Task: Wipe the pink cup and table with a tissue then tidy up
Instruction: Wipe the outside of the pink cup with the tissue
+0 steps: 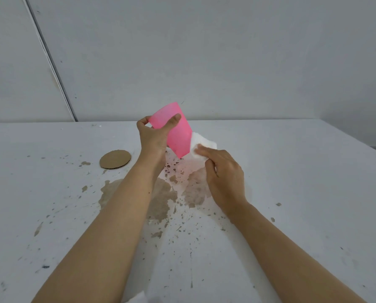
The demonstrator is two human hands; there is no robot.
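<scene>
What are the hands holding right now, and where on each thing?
The left hand grips the tilted pink cup round its upper end, thumb on the side. The right hand holds a white tissue against the cup's lower wall.

Your white flat-topped table (292,171) carries a round brown corrugated-cardboard disc (115,159), lying flat at your left, and a brown spill (163,200) with splatter spread across its middle.

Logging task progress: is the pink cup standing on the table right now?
No, the left hand holds the pink cup tilted above the table while the right hand holds a tissue against its side.
</scene>
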